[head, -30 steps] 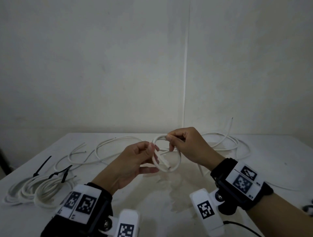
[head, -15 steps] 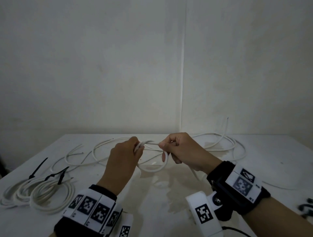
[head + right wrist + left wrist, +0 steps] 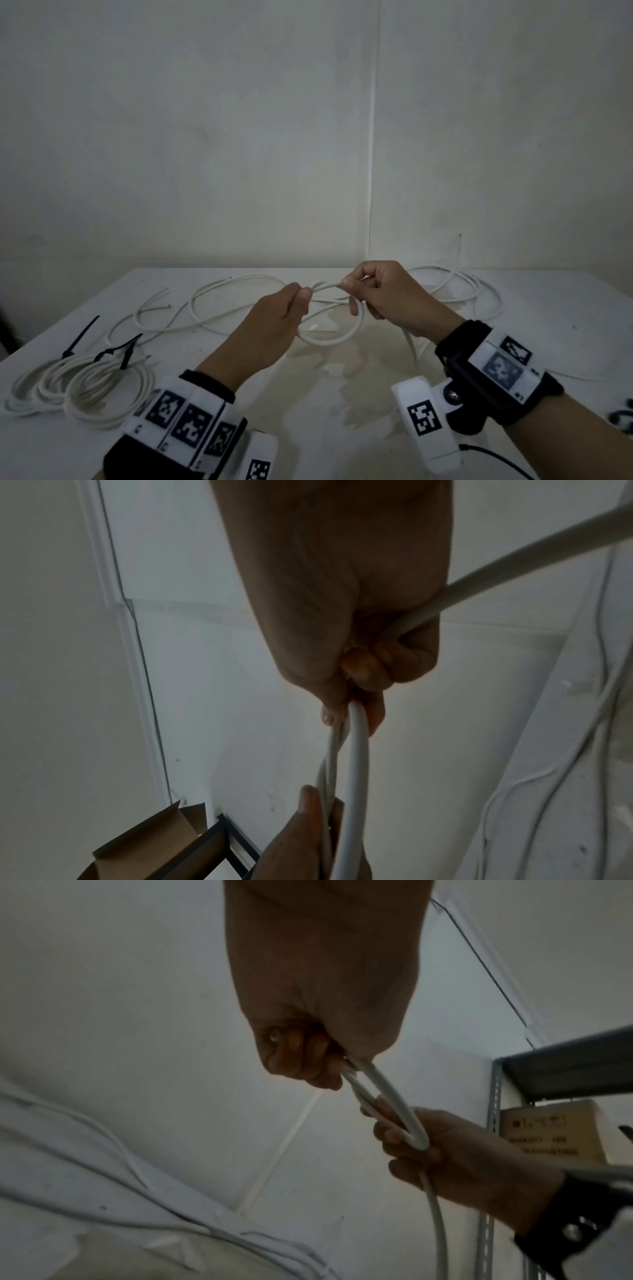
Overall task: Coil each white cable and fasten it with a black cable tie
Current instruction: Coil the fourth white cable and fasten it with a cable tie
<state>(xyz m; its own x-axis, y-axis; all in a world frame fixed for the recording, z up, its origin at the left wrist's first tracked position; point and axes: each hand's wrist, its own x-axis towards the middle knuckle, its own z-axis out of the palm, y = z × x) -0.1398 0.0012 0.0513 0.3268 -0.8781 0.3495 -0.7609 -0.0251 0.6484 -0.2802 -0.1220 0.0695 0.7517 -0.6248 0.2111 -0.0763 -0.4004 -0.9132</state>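
Observation:
A small loop of white cable (image 3: 337, 337) hangs above the table's middle, held at its top by both hands. My left hand (image 3: 294, 305) pinches the loop's left side, thumb on top. My right hand (image 3: 356, 291) pinches the cable end beside it, fingers curled. In the left wrist view the left hand (image 3: 308, 1058) grips two strands of the white cable (image 3: 394, 1096), and the right hand (image 3: 428, 1148) holds their bend. The right wrist view has the right hand (image 3: 356, 685) curled round the white cable (image 3: 356, 750). The rest of the cable (image 3: 219, 291) trails loose over the table.
Two coiled white cables (image 3: 82, 387) with black cable ties (image 3: 116, 349) lie at the table's left front. A loose black tie (image 3: 80, 337) lies beside them. More loose cable (image 3: 479, 291) curls at the back right. A shelf with a cardboard box (image 3: 555, 1131) stands to the right.
The left hand turned palm down and closed on the loop's top beside the right hand. The loop now hangs lower and wider between the two hands.

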